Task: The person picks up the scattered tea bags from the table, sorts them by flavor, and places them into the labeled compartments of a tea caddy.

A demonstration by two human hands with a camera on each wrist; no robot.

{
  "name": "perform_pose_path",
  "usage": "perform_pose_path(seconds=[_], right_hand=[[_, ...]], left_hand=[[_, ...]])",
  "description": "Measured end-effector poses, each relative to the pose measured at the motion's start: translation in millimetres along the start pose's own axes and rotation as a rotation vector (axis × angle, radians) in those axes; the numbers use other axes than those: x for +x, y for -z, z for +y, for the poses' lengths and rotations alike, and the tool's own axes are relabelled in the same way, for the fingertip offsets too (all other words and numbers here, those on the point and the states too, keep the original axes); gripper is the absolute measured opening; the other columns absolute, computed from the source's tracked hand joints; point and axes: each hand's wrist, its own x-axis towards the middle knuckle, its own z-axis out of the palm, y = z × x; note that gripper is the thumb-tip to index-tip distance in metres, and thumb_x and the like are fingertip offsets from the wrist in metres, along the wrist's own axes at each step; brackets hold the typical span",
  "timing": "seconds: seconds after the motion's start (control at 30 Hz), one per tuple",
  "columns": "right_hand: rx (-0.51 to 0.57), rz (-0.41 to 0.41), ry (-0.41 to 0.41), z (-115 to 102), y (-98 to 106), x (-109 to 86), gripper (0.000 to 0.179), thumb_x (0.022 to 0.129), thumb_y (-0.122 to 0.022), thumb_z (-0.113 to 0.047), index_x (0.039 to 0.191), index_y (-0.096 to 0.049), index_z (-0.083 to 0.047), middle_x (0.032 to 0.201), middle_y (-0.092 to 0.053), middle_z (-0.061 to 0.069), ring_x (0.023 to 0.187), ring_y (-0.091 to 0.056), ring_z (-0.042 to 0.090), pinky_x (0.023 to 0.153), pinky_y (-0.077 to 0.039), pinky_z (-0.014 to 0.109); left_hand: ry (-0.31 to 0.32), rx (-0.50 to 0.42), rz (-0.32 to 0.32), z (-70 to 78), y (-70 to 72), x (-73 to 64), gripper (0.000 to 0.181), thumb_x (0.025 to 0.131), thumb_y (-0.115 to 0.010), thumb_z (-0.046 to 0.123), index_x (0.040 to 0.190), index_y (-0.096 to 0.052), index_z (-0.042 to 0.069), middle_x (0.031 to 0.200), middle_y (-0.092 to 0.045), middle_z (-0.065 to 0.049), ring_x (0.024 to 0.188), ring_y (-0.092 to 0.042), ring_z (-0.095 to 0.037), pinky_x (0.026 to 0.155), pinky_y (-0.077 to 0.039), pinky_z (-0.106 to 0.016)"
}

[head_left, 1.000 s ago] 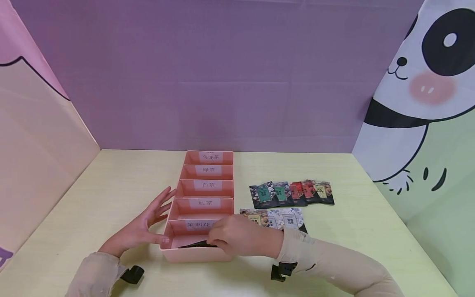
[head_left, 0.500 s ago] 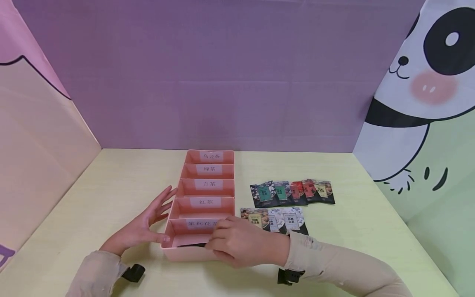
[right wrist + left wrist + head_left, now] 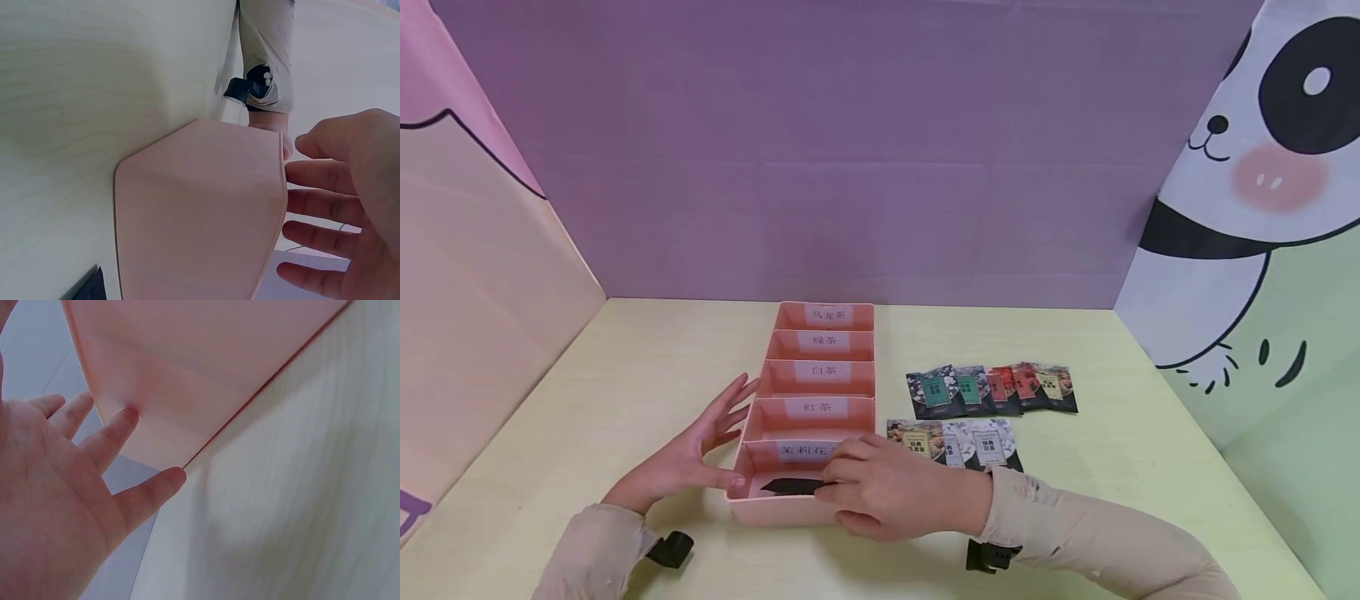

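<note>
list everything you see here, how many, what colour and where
divided box: 1, pink, on the table
labels: 5, white, one in each compartment
dark packet: 1 visible, black, nearest compartment
back-row sachets: 5, dark with green, red or cream labels, right of the box
front-row sachets: 3 visible, cream or white labels, partly hidden by the right arm
table: 1, pale yellow, beneath everything
backdrop: 1, purple, behind
panda print: 1, black and white, right side
wrist cameras: 2, black, at the wrists
sleeves: 2, beige, on both arms
left hand: 1, box's left side
right hand: 1, box's near right corner
</note>
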Motion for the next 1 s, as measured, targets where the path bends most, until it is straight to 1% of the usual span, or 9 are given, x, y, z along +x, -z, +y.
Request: perform_pose_path(seconds=[0.17,0.27,0.33,0.47,0.57,0.7,0.8,1.0], right_hand=[[0.019,-0.061,0.0,6.2,2.4,-1.3,0.032,0.097,-0.064,-0.033,0.125,-0.068,-0.016,0.121,-0.065,-0.002,0.117,-0.053,0.014,0.107,-0.037,0.028],[0.001,-0.089,0.001,11.9,5.3,-2.1,0.035,0.099,-0.061,-0.035,0.128,-0.066,-0.017,0.126,-0.063,-0.002,0.121,-0.052,0.015,0.108,-0.036,0.03],[-0.022,-0.09,0.004,16.2,7.4,-3.5,0.035,0.099,-0.061,-0.036,0.128,-0.065,-0.018,0.127,-0.063,-0.002,0.121,-0.051,0.015,0.109,-0.036,0.032],[-0.07,-0.057,0.004,26.7,12.1,-9.0,0.034,0.097,-0.064,-0.037,0.125,-0.064,-0.019,0.126,-0.063,-0.001,0.121,-0.052,0.017,0.106,-0.04,0.034],[-0.106,-0.055,-0.026,36.4,16.9,-14.7,0.036,0.094,-0.068,-0.036,0.125,-0.062,-0.019,0.127,-0.063,0.001,0.122,-0.052,0.019,0.103,-0.043,0.036],[-0.137,-0.081,-0.071,48.6,22.5,-22.3,0.036,0.094,-0.069,-0.033,0.126,-0.061,-0.018,0.129,-0.062,0.003,0.123,-0.053,0.021,0.102,-0.044,0.037],[-0.143,-0.077,-0.092,55.9,23.3,-27.9,0.035,0.094,-0.068,-0.03,0.125,-0.062,-0.016,0.127,-0.062,0.004,0.119,-0.054,0.021,0.1,-0.045,0.036],[-0.123,-0.057,-0.143,71.4,19.0,-40.7,0.037,0.091,-0.073,-0.028,0.124,-0.064,-0.014,0.122,-0.064,0.005,0.114,-0.056,0.022,0.098,-0.047,0.038]], left_hand=[[-0.003,-0.009,-0.006,1.0,1.2,0.3,0.117,0.079,-0.081,0.007,0.161,0.001,0.023,0.164,-0.004,-0.021,0.136,-0.029,0.01,0.102,-0.031,-0.015],[-0.005,-0.014,-0.008,1.4,1.4,0.1,0.117,0.079,-0.081,0.007,0.161,0.001,0.022,0.165,-0.003,-0.02,0.136,-0.03,0.01,0.102,-0.031,-0.015],[-0.007,-0.017,-0.01,1.2,1.0,-0.1,0.117,0.079,-0.08,0.007,0.161,0.001,0.022,0.165,-0.003,-0.019,0.136,-0.03,0.01,0.102,-0.031,-0.015],[-0.013,-0.018,-0.016,0.4,-0.2,0.2,0.117,0.079,-0.08,0.006,0.161,0.001,0.022,0.165,-0.003,-0.019,0.137,-0.03,0.009,0.103,-0.031,-0.016],[-0.019,-0.022,-0.02,-0.5,-0.5,0.5,0.116,0.08,-0.08,0.005,0.161,0.002,0.021,0.165,-0.003,-0.019,0.137,-0.03,0.009,0.103,-0.031,-0.017],[-0.022,-0.028,-0.022,-1.0,0.1,0.6,0.116,0.08,-0.079,0.005,0.161,0.002,0.021,0.164,-0.002,-0.021,0.137,-0.03,0.008,0.102,-0.031,-0.016],[-0.02,-0.029,-0.023,-0.9,0.5,0.7,0.116,0.08,-0.079,0.006,0.161,0.003,0.021,0.164,-0.001,-0.023,0.137,-0.03,0.009,0.102,-0.031,-0.015],[-0.007,-0.02,-0.015,-0.6,0.3,0.1,0.116,0.08,-0.08,0.006,0.161,0.002,0.022,0.165,-0.002,-0.02,0.137,-0.03,0.009,0.102,-0.031,-0.015]])
